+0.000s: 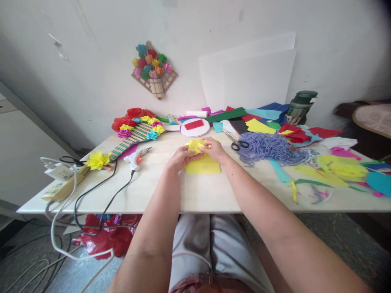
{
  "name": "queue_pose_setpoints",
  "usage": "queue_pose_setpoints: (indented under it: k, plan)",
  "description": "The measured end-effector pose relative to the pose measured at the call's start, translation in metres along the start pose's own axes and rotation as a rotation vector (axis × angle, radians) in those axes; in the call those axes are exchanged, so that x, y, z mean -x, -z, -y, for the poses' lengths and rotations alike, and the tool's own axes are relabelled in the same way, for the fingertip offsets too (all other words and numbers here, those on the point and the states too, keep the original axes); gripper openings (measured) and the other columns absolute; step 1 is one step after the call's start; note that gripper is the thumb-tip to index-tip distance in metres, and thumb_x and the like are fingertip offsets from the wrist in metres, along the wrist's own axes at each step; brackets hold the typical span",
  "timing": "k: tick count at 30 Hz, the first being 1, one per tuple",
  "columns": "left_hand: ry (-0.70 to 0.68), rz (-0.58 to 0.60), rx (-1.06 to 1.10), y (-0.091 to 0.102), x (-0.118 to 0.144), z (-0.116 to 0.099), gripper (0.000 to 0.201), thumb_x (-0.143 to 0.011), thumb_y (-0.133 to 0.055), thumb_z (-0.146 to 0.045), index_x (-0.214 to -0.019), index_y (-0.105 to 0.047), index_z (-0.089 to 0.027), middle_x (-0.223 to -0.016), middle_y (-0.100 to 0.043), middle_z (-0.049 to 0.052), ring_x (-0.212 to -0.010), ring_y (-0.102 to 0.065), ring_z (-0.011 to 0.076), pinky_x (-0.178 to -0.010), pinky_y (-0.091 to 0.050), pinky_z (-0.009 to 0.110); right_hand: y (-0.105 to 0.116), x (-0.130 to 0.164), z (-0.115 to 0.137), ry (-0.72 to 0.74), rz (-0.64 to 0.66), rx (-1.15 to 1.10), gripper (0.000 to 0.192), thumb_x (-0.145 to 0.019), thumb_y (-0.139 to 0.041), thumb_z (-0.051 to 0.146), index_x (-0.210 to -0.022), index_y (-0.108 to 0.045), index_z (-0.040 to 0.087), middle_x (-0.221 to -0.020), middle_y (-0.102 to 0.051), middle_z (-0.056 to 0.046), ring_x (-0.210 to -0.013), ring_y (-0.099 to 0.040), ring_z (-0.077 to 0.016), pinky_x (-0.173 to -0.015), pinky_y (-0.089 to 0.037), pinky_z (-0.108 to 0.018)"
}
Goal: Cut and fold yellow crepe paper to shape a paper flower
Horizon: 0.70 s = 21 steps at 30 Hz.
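Note:
My left hand and my right hand meet over the middle of the white table. Together they pinch a crumpled piece of yellow paper between the fingertips. Flat yellow paper sheets lie on the table just under and in front of both hands. Black-handled scissors rest a short way right of my right hand. A white glue gun lies to the left of my left hand, its black cord trailing off the front edge.
A striped stick frame with paper flowers lies at the left, a power strip near the left edge. Purple yarn and coloured paper scraps cover the right side. A round white plate and a green jug stand at the back.

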State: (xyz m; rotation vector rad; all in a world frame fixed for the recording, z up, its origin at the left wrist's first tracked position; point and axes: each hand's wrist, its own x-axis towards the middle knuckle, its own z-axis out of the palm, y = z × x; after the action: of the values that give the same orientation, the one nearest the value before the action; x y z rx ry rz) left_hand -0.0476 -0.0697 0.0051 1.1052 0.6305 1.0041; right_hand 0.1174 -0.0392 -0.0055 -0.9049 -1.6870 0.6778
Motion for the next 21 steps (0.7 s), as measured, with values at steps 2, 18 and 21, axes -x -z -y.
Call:
queue_pose_setpoints:
  k: [2,18,21]
  plan:
    - [-0.007,0.010,-0.001,-0.0004,0.0000,0.0001,0.041,-0.062,-0.058,-0.007,-0.103,-0.059,-0.009,-0.099,-0.064,0.012,-0.091,-0.060,0.0242,-0.087,-0.046,0.037,0.0000,0.0000,0.0000,0.005,-0.007,0.005,0.016,-0.060,-0.061,0.027,-0.052,-0.049,0.018,-0.094,-0.055,-0.005,-0.092,-0.052,-0.0177,-0.076,-0.041,-0.030]
    - [0.028,-0.010,0.023,-0.0005,-0.0003,0.0000,0.051,-0.057,-0.048,0.000,-0.107,-0.057,-0.009,-0.094,-0.065,0.010,-0.088,-0.061,0.0220,-0.086,-0.046,0.036,-0.0010,-0.0011,-0.0001,0.019,-0.027,0.027,0.018,-0.058,-0.062,0.024,-0.050,-0.046,0.019,-0.088,-0.056,-0.004,-0.089,-0.052,-0.0181,-0.078,-0.039,-0.031]
    - [0.025,-0.023,0.041,-0.0005,0.0006,-0.0013,0.046,-0.061,-0.051,-0.005,-0.106,-0.057,-0.009,-0.099,-0.064,0.011,-0.090,-0.060,0.0232,-0.087,-0.045,0.038,-0.0014,-0.0015,-0.0008,0.031,-0.028,0.043,0.018,-0.058,-0.061,0.024,-0.050,-0.046,0.018,-0.087,-0.056,-0.004,-0.089,-0.052,-0.0179,-0.076,-0.040,-0.030]
